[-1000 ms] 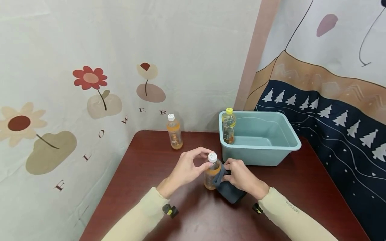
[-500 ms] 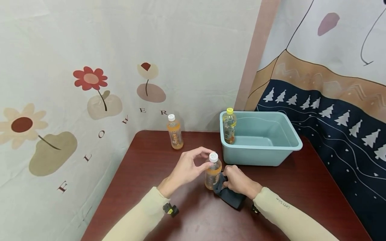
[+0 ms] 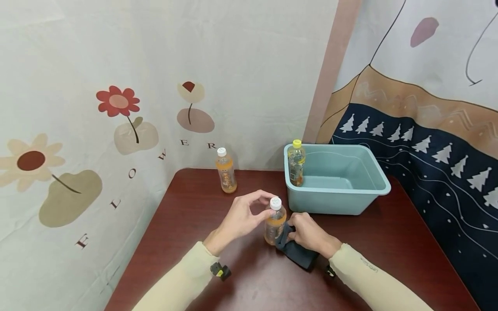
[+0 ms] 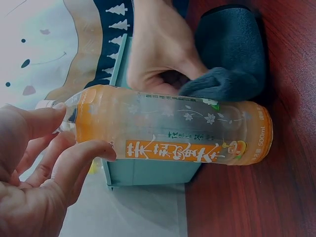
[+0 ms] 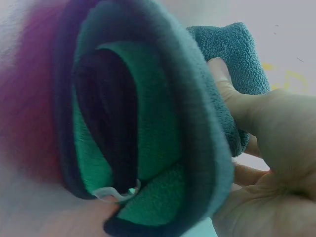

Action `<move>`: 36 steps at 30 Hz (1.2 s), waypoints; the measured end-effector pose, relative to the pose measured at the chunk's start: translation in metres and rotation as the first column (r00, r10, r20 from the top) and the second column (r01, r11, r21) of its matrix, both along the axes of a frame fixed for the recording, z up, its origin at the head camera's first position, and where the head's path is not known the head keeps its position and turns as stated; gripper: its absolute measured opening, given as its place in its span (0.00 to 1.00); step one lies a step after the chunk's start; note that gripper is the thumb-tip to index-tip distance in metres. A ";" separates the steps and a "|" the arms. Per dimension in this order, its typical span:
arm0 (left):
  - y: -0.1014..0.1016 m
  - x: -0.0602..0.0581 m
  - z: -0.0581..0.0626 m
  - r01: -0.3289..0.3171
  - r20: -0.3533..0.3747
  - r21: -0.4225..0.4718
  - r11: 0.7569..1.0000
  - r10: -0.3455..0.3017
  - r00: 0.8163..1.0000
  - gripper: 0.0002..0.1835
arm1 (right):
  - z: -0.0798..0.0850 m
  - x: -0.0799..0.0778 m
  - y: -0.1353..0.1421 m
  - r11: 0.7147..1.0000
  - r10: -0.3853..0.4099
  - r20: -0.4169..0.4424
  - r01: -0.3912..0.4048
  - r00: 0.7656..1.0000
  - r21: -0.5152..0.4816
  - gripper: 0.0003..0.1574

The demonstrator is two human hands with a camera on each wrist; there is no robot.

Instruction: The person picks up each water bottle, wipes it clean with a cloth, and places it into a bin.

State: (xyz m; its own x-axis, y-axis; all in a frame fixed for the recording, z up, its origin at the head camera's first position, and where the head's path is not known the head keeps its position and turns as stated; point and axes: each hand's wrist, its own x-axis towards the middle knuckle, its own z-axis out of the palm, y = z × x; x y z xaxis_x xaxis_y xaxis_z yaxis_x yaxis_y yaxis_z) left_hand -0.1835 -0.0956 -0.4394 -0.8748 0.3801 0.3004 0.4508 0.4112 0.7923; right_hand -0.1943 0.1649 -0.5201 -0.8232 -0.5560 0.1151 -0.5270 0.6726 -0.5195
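Observation:
An upright plastic bottle (image 3: 274, 229) with a white cap and orange label stands on the table in front of the person. My left hand (image 3: 242, 217) holds it near the neck, thumb and fingers around the top just below the cap. On its right side, my right hand (image 3: 311, 234) grips a dark grey-blue cloth (image 3: 298, 254) and presses a bunched end to the lower bottle. The loose part of the cloth hangs toward the table. In the left wrist view, the cloth (image 4: 229, 49) meets the bottle's side (image 4: 173, 123). The right wrist view shows the folded cloth (image 5: 237, 59) between thumb and fingers.
A light blue plastic bin (image 3: 336, 201) stands behind the right hand, with a yellow-capped bottle (image 3: 296, 166) upright in its left end. Another white-capped bottle (image 3: 226, 172) stands at the back of the dark red table (image 3: 186, 229), near the curtain wall (image 3: 253, 86).
My right hand has moved down along the bottle and slightly toward the person, taking the cloth lower. The left hand and the bottle have stayed in place.

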 end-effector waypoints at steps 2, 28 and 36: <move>0.000 0.000 -0.001 -0.003 0.000 -0.002 1.000 0.003 1.000 0.20 | 0.007 0.001 0.001 1.000 -0.009 0.006 0.009 1.000 -0.027 0.14; -0.001 -0.005 0.001 0.015 0.025 0.006 1.000 -0.015 1.000 0.18 | 0.098 0.011 0.003 0.986 -0.068 -0.103 0.051 0.992 -0.160 0.17; -0.003 -0.004 0.005 0.051 0.024 0.018 0.999 -0.052 0.998 0.22 | 0.099 0.011 0.004 0.988 -0.074 -0.122 0.056 0.990 -0.144 0.23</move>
State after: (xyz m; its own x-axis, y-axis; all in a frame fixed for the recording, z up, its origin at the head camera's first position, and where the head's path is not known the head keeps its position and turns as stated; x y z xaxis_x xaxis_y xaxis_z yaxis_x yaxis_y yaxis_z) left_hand -0.1877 -0.0984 -0.4348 -0.8615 0.4195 0.2862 0.4512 0.3738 0.8104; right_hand -0.1828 0.1691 -0.4209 -0.8307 -0.4731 0.2934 -0.5521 0.6327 -0.5430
